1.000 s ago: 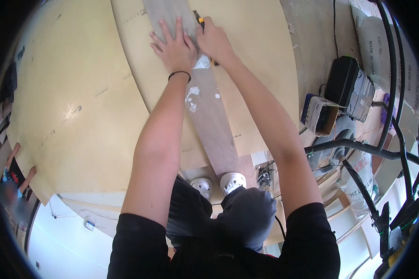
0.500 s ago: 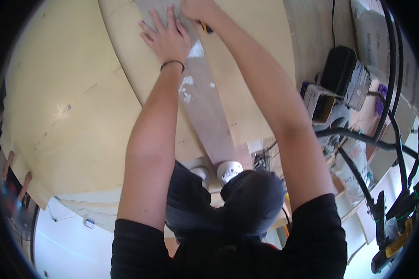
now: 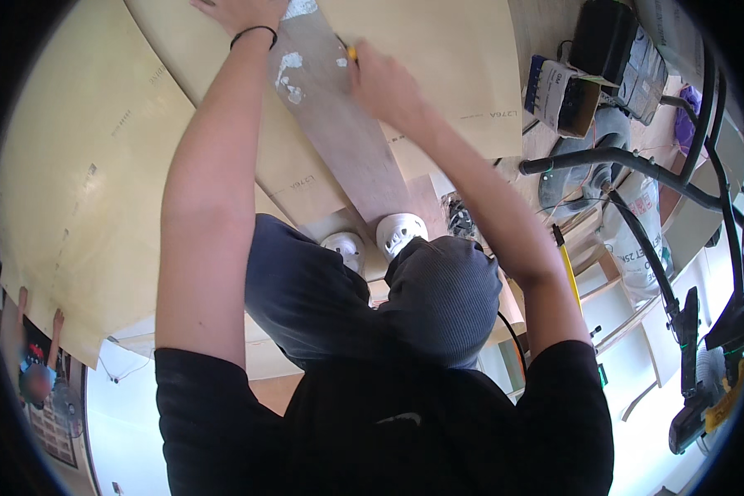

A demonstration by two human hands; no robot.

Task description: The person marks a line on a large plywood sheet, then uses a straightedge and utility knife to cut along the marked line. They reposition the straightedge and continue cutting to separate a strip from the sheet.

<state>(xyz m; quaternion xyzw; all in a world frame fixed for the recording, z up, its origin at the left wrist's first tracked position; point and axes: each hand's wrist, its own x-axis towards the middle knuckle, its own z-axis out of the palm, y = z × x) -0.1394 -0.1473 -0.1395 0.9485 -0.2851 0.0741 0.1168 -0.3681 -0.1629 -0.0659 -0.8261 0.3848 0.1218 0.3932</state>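
Note:
A long grey-brown board (image 3: 351,145) with white patches lies lengthwise in front of me, over tan sheets. My left hand (image 3: 241,11) is at the upper edge of the view, with the hand partly cut off. Its visible fingers are stretched out, pressing down by the board's left side. My right hand (image 3: 384,87) is closed around a small yellow-and-black utility knife (image 3: 352,53), mostly hidden by the fingers. The knife is at the board's right edge, beside the right-hand tan sheet (image 3: 446,66). Whether its blade touches the sheet cannot be made out.
A large tan sheet (image 3: 83,198) spreads to the left, where another person's hands (image 3: 58,318) touch its edge. To the right are an opened carton (image 3: 564,95), a black case (image 3: 601,37) and a black tubular frame (image 3: 636,161). My white clogs (image 3: 401,231) stand at the board's near end.
My right hand has come nearer to me along the board's right edge with the utility knife. The head view has shifted, and my left hand now shows farther up and left.

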